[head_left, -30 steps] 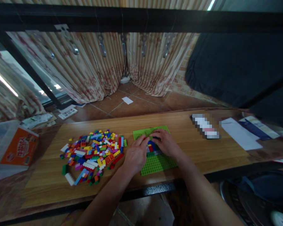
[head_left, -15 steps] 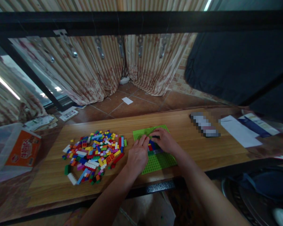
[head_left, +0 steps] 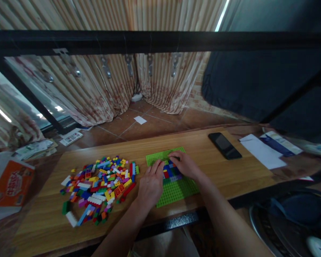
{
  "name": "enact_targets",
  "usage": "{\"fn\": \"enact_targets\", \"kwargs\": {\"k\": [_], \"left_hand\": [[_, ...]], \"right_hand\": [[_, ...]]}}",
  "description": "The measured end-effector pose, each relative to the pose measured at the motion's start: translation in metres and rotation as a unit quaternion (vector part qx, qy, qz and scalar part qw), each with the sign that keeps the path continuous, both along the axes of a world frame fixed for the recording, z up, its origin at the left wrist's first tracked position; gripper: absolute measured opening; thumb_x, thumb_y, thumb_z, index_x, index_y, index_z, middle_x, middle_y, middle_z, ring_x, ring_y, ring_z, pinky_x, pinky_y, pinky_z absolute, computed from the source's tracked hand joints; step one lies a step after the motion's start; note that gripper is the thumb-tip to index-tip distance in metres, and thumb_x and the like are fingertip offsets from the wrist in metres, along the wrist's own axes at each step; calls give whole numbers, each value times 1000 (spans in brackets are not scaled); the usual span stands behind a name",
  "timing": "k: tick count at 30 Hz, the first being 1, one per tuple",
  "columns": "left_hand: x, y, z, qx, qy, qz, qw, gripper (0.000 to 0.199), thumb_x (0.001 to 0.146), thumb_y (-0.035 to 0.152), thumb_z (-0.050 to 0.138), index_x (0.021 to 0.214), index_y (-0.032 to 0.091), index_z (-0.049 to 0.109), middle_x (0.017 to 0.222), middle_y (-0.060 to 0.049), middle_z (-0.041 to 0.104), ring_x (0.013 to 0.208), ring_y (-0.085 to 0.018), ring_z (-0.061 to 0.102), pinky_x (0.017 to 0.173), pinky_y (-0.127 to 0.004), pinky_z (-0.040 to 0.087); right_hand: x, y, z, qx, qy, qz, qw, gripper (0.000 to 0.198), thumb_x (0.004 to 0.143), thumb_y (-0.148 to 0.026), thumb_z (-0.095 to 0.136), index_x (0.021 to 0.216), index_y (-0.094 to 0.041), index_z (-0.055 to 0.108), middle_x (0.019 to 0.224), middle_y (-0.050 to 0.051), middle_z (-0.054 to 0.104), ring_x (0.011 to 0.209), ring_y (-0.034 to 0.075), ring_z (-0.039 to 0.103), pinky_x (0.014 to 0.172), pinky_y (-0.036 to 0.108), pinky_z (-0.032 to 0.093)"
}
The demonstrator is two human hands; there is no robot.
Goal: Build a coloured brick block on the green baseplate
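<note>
A green studded baseplate (head_left: pixel 176 192) lies on the wooden table, bearing a patch of joined bricks (head_left: pixel 172 172) in blue, red, yellow and purple. My left hand (head_left: pixel 151 182) rests at the patch's left side, fingers close together and bent down at the tips. Across from it, my right hand (head_left: pixel 184 165) has thumb and fingers drawn together over the patch's far right part. Both sets of fingertips nearly meet near the far edge of the bricks. Whatever they pinch is hidden or too small to name. Loose toy bricks (head_left: pixel 98 189) of many colours are heaped left of my left hand.
A black phone (head_left: pixel 224 145) lies on the table's right part, with white papers (head_left: pixel 262 151) beyond it. A clear plastic box with an orange label (head_left: pixel 12 184) stands at the far left. A dark metal bar (head_left: pixel 160 42) crosses above the table, before striped curtains (head_left: pixel 101 92).
The view has tilted and shifted slightly. My fingers have moved a little over the brick patch, and more of its bricks show between my hands. The dark piece by my right fingertips no longer shows clearly.
</note>
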State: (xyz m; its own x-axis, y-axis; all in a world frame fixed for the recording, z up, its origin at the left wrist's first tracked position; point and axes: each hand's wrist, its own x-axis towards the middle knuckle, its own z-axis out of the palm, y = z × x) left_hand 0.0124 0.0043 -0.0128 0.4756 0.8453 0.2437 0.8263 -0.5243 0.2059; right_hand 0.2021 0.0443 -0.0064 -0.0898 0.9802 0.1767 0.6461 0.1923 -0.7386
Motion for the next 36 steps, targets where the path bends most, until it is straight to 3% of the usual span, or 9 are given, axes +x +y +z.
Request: {"fn": "enact_targets", "kwargs": {"k": [6,16,36], "left_hand": [[-1,3,-1,1,-7,-11,1000,47,95,16,35,142,15,39,143,-10,48,123,-23,51,100,-38,46],[-3,2,2,4,36,-5,999,47,93,14,39,140,21,45,144,-8,47,115,-25,56,91,-38,52],[-4,5,1,23,36,-14,999,48,91,9,37,137,20,47,141,-9,50,120,-22,56,98,-37,49]], "right_hand": [[-8,-2,4,-2,-31,-2,1000,19,83,-17,55,86,-18,74,98,8,70,98,20,62,92,34,45],[-11,-2,5,-1,-26,-5,1000,17,81,-16,57,84,-18,75,98,8,70,96,20,62,91,33,46],[-14,0,3,-9,-29,-20,999,16,79,-17,59,81,-20,74,98,6,69,95,19,62,91,33,45]]}}
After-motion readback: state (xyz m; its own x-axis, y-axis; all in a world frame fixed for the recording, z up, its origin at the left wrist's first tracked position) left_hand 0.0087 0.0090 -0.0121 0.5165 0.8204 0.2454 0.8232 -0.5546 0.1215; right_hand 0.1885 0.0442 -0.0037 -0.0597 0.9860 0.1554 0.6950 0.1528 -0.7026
